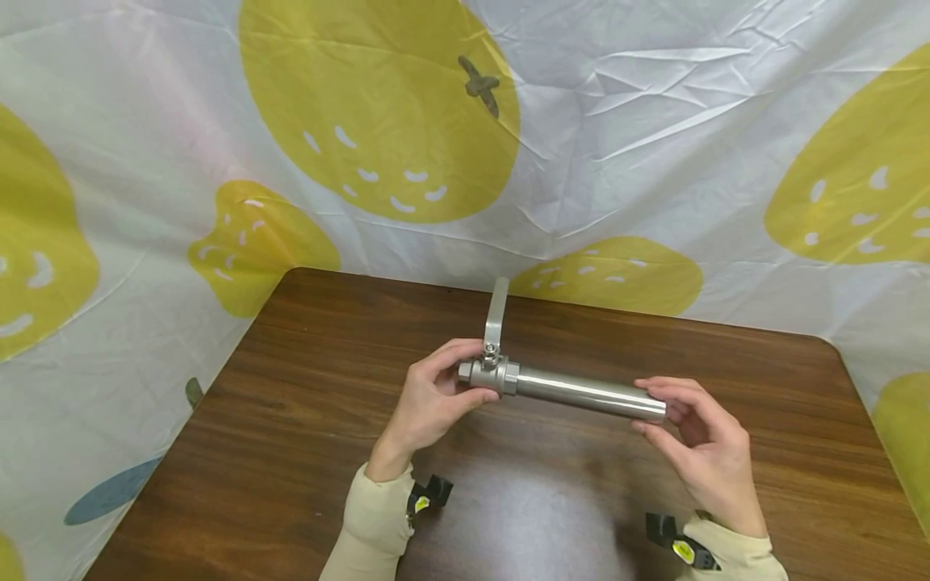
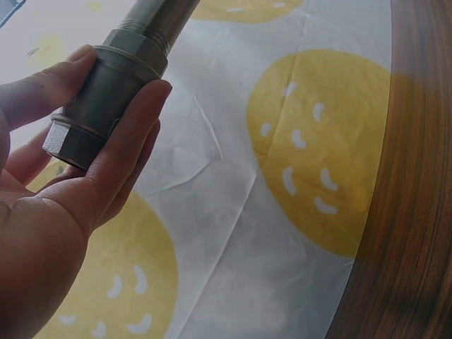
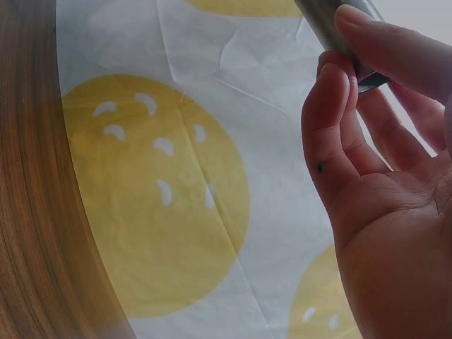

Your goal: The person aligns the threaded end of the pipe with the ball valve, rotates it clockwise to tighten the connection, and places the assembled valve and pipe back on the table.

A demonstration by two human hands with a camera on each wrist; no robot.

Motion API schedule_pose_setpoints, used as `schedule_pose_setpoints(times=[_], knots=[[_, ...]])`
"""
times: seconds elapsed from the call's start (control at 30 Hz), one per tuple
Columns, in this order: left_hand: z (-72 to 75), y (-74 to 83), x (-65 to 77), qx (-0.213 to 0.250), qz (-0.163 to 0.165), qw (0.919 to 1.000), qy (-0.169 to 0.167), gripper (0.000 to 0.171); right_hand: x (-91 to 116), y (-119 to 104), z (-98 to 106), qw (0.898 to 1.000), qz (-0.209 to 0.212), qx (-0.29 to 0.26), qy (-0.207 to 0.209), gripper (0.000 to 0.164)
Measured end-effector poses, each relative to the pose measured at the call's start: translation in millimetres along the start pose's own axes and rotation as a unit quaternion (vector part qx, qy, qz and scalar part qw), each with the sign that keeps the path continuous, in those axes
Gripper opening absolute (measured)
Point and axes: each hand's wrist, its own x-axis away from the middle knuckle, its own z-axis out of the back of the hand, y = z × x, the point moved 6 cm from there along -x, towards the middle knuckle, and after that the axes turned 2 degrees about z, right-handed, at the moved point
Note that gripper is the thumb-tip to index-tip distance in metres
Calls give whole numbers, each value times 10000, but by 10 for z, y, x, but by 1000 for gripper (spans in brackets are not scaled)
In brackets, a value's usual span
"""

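A steel ball valve [image 1: 490, 375] with a flat lever handle [image 1: 496, 311] is joined to a shiny metal pipe [image 1: 581, 392]. My left hand [image 1: 430, 397] grips the valve body between thumb and fingers, with the lever rising above it. In the left wrist view, the valve's hexagonal end [image 2: 70, 145] shows between the fingers, and threads are visible where the pipe meets the valve. The far end of the pipe is pinched by my right hand [image 1: 708, 440]. Seen from the right wrist, the thumb and fingers close around that pipe end [image 3: 346, 42].
Below the hands is a brown wooden table [image 1: 291, 452] with rounded far corners. A white cloth [image 1: 617, 161] with large yellow fruit prints hangs behind it and along its sides. Each wrist wears a small black camera [image 1: 438, 490] on a strap over a light sleeve.
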Motion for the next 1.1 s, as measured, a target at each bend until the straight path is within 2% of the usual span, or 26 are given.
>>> schedule_pose_setpoints(times=[0.67, 0.77, 0.93, 1.1], knots=[[-3, 2, 0, 25, -11, 10000, -5, 52, 7, 1, -8, 9996, -214, 193, 1, 48], [0, 5, 2, 8, -24, 10000, -7, 52, 16, -1, -6, 9985, -377, 389, 42, 47], [8, 9, 5, -4, -43, 10000, -25, 51, 34, -3, 7, 9915, -734, 1061, 183, 46], [6, 3, 5, -8, -32, 10000, -60, 51, 33, 2, 13, 9854, -878, 1449, 182, 43]])
